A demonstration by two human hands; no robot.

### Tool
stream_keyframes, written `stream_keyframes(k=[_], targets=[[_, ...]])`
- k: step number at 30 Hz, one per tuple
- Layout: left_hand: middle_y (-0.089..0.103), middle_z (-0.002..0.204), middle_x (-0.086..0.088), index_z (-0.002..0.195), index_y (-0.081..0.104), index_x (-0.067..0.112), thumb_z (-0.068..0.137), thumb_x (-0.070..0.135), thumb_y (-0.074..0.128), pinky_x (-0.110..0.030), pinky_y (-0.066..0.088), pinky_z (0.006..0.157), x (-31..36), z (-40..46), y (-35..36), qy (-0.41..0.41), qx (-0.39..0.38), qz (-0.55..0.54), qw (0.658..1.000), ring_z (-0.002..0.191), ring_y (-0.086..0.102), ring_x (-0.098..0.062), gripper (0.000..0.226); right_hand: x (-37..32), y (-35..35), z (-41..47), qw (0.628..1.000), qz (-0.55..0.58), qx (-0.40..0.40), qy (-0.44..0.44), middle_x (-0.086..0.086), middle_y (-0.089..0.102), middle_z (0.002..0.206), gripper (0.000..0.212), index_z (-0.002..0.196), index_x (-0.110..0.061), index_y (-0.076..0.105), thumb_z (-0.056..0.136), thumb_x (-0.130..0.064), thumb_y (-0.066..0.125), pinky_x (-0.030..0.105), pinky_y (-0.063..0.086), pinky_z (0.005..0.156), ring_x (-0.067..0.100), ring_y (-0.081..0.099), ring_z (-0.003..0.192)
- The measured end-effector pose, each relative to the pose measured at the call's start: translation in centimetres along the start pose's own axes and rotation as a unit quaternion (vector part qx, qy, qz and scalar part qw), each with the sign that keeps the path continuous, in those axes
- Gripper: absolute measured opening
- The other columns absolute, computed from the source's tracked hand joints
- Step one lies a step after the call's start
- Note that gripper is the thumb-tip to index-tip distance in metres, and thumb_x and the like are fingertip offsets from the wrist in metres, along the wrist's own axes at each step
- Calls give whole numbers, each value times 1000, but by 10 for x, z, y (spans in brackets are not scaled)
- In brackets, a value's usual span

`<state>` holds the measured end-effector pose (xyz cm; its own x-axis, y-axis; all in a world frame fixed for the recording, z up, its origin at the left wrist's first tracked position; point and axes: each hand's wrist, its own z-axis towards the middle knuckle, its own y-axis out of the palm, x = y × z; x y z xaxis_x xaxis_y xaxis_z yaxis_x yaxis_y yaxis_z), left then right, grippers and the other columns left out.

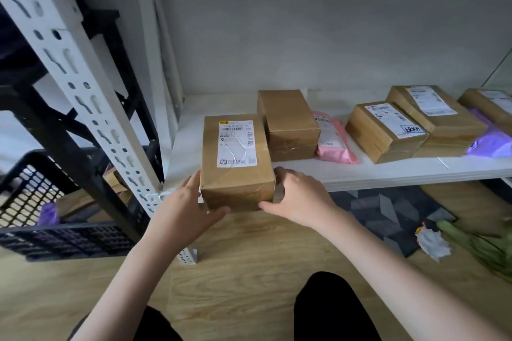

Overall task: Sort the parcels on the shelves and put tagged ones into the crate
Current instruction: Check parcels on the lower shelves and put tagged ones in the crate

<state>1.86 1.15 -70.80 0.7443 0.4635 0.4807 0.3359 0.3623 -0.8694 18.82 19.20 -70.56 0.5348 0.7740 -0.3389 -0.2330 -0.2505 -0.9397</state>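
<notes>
Left hand [184, 203]: grips the lower left corner of the labelled box [235, 160], fingers curled under it.
Right hand [297, 198]: grips its lower right side.
Labelled box: frame centre, at the shelf [388, 171] front edge.
Crate [33, 202]: lower left.
Other parcels [385, 131]: farther back, right.

five cardboard boxes [288, 124], two mailer bags [333, 141], one crate [55, 238]
</notes>
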Motion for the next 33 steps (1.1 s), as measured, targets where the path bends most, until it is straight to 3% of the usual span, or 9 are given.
stream_keyframes(k=[3,7,10,13,17,22,26,30,33], targets=[[57,120,13,137,39,36,71,63,75,-34,53,73,-4,17,-2,2,7,12,1000,101,61,-16,80,-10,-1,10,1000,2,-7,5,-7,64,107,62,120,-27,54,75,-67,68,33,52,72,20,63,91],[57,116,9,138,38,32,73,58,73,-37,55,71,2,27,-1,13,53,28,998,94,62,-20,78,-15,1,17,999,-4,-11,30,-6,55,79,39,86,-22,54,79,-56,72,29,41,57,21,59,74],[55,121,9,143,35,29,76,54,75,-37,53,70,7,25,-1,33,103,14,994,94,62,-21,82,-13,-2,18,999,6,41,18,-5,59,82,37,105,-21,59,83,-48,72,29,44,58,21,60,73],[53,125,10,146,36,24,77,50,76,-36,54,65,10,20,-2,71,165,7,984,91,62,-20,84,-13,-7,13,989,3,144,-23,-2,61,108,64,139,-20,48,84,-40,74,30,48,60,24,63,81],[53,132,4,149,35,18,77,44,80,-33,55,66,13,20,-4,94,213,-3,973,100,63,-22,89,-15,-12,12,975,-2,213,-59,1,61,120,71,143,-16,46,82,-37,77,32,51,57,26,66,84],[52,133,4,151,33,19,78,44,79,-34,55,64,14,20,-5,101,218,0,971,105,61,-21,90,-15,-14,14,976,6,209,-66,1,60,120,70,142,-15,48,83,-39,76,27,43,56,26,66,84],[51,132,6,152,29,22,77,43,80,-32,54,63,10,19,-4,97,208,1,973,103,60,-19,93,-14,-11,16,980,2,189,-66,0,60,119,70,143,-18,46,83,-41,75,32,53,60,23,65,88],[48,131,13,150,31,27,78,45,79,-29,49,63,2,18,2,58,175,-21,983,93,58,-13,88,-15,-5,20,985,22,158,-59,-1,61,115,65,137,-21,48,81,-39,76,31,48,63,23,65,91],[49,125,14,146,35,29,79,46,77,-29,47,65,-6,23,7,34,138,-42,989,88,56,-11,80,-16,1,28,991,42,121,-44,-1,62,115,61,132,-23,52,80,-41,76,36,55,71,23,65,95]])
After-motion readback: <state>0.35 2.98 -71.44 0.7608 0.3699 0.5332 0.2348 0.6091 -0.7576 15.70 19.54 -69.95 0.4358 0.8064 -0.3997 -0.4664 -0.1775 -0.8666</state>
